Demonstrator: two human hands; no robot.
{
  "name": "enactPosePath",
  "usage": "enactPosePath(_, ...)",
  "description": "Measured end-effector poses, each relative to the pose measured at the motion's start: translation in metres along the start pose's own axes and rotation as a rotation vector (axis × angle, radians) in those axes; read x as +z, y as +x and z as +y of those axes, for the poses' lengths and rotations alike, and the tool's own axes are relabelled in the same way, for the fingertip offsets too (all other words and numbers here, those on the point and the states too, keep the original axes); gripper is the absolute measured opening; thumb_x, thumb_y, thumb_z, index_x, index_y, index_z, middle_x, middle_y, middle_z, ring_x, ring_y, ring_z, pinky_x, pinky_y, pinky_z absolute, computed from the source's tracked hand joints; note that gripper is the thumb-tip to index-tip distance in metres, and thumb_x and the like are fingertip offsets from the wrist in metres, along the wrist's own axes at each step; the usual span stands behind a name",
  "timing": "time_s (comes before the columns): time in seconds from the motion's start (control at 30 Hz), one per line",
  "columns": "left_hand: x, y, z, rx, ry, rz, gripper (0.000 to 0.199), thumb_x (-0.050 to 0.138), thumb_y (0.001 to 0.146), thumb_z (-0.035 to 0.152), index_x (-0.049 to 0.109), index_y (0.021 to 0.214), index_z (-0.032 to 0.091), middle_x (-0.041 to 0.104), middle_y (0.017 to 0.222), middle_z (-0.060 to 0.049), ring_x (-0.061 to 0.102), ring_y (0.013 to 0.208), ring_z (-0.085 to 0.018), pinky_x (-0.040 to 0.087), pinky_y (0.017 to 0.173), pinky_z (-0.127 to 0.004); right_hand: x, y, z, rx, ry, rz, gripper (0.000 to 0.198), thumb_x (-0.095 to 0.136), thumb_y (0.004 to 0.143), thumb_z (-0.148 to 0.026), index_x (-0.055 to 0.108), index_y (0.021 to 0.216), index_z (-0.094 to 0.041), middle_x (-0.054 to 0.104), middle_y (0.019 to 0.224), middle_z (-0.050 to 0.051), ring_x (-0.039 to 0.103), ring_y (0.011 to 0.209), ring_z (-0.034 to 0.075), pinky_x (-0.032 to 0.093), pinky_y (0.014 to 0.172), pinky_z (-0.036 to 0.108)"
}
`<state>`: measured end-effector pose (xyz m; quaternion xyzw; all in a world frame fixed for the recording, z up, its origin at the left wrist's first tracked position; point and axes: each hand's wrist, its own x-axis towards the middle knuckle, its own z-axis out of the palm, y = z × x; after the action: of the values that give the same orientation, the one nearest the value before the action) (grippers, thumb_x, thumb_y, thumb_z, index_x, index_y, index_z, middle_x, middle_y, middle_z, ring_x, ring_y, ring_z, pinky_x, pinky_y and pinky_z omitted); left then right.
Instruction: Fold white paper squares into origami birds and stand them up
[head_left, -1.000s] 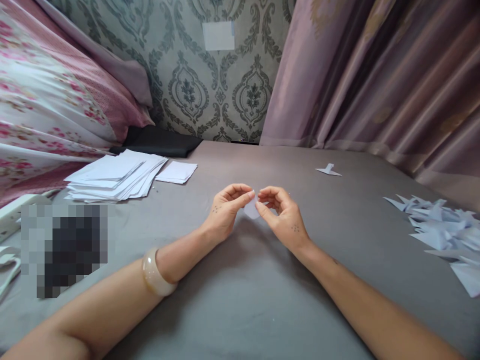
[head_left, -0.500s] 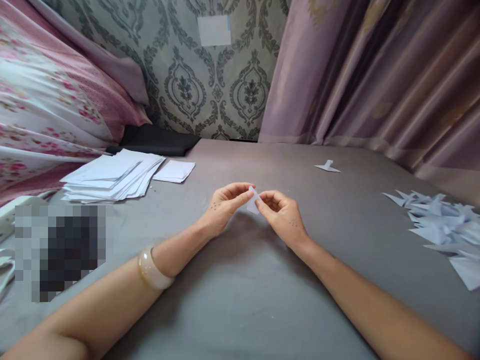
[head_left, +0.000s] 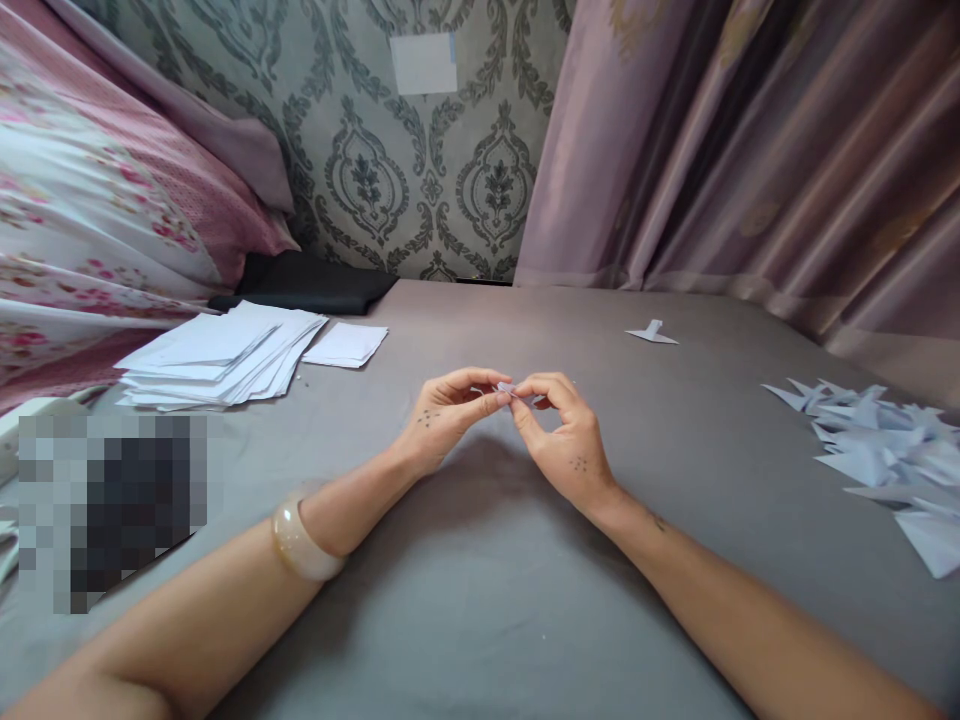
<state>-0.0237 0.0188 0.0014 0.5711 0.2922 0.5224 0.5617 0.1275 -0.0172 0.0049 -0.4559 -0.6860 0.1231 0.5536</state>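
Observation:
Between my fingertips is a small piece of folded white paper [head_left: 507, 389], mostly covered by the fingers. My left hand [head_left: 448, 412] pinches it from the left with thumb and forefinger. From the right, my right hand [head_left: 564, 430] grips its other side, also between thumb and forefinger. Both hands are held over the middle of the grey sheet [head_left: 480, 600], their fingertips almost meeting. A pale bangle [head_left: 306, 540] circles the left wrist.
To the left lie a stack of white paper sheets [head_left: 217, 350] and a smaller stack of paper squares [head_left: 346, 344]. A black folded cloth [head_left: 315, 282] sits behind them. One folded paper shape [head_left: 652, 333] lies at back right, and a pile of folded papers [head_left: 877, 430] at far right.
The folded paper has turned between my fingers, so less of it shows and it looks nearly edge-on. My right fingers have shifted their grip on it.

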Motion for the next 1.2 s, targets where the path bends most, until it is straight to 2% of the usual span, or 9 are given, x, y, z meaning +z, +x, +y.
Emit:
enactPosePath(0.3, 0.0002, 0.0003, 0.0004, 0.008, -0.012, -0.031, 0.015, 0.077, 0.071, 0.026, 0.074, 0.085, 0.020, 0.069, 0.090, -0.003, 0.063, 0.087, -0.016, 0.049, 0.083, -0.030, -0.0009, -0.0012, -0.0023, -0.038, -0.012, 0.049, 0.008, 0.058, 0.083, -0.017, 0.062, 0.085, -0.024, 0.059, 0.096, 0.005, 0.059, 0.092, 0.017, 0.048, 0.087, 0.035)
enactPosePath(0.6, 0.0003, 0.0000, -0.0017, 0.006, -0.029, -0.035, 0.011, 0.077, 0.070, 0.023, 0.074, 0.081, 0.020, 0.069, 0.089, -0.003, 0.062, 0.086, -0.015, 0.050, 0.081, -0.029, -0.0004, 0.0006, 0.0025, 0.021, 0.046, -0.047, 0.008, 0.055, 0.084, -0.019, 0.061, 0.085, -0.023, 0.060, 0.098, 0.006, 0.059, 0.095, 0.018, 0.048, 0.086, 0.036)
enactPosePath(0.73, 0.0012, -0.0005, -0.0009, -0.020, -0.039, -0.008, 0.011, 0.077, 0.070, 0.024, 0.074, 0.079, 0.019, 0.069, 0.086, -0.003, 0.063, 0.084, -0.016, 0.049, 0.081, -0.031, 0.0013, -0.0004, 0.0035, 0.125, 0.126, -0.077, 0.004, 0.058, 0.083, -0.024, 0.060, 0.085, -0.022, 0.065, 0.097, 0.006, 0.061, 0.095, 0.019, 0.049, 0.085, 0.037)
enactPosePath(0.83, 0.0012, -0.0010, -0.0002, -0.061, -0.042, 0.035, 0.012, 0.078, 0.068, 0.025, 0.073, 0.077, 0.018, 0.069, 0.083, -0.003, 0.062, 0.080, -0.015, 0.047, 0.080, -0.031, 0.0022, -0.0013, 0.0030, 0.247, 0.182, -0.101, 0.009, 0.061, 0.081, -0.030, 0.062, 0.085, -0.022, 0.068, 0.088, 0.005, 0.063, 0.087, 0.019, 0.049, 0.085, 0.038)
enactPosePath(1.03, 0.0023, -0.0009, 0.0018, -0.117, -0.103, 0.102, 0.011, 0.078, 0.066, 0.024, 0.071, 0.072, 0.018, 0.067, 0.077, -0.001, 0.058, 0.075, -0.012, 0.044, 0.078, -0.028, 0.0040, -0.0002, 0.0027, 0.372, 0.302, -0.090, 0.018, 0.068, 0.075, -0.036, 0.062, 0.082, -0.021, 0.068, 0.082, 0.004, 0.064, 0.078, 0.017, 0.052, 0.077, 0.035)
enactPosePath(1.2, 0.0004, 0.0024, 0.0009, -0.128, -0.151, 0.155, 0.012, 0.078, 0.066, 0.024, 0.071, 0.074, 0.017, 0.066, 0.080, -0.001, 0.056, 0.075, -0.011, 0.043, 0.078, -0.027, 0.0028, 0.0016, 0.0047, 0.520, 0.450, -0.223, 0.023, 0.071, 0.071, -0.039, 0.066, 0.084, -0.021, 0.070, 0.083, 0.003, 0.065, 0.077, 0.016, 0.053, 0.074, 0.032)
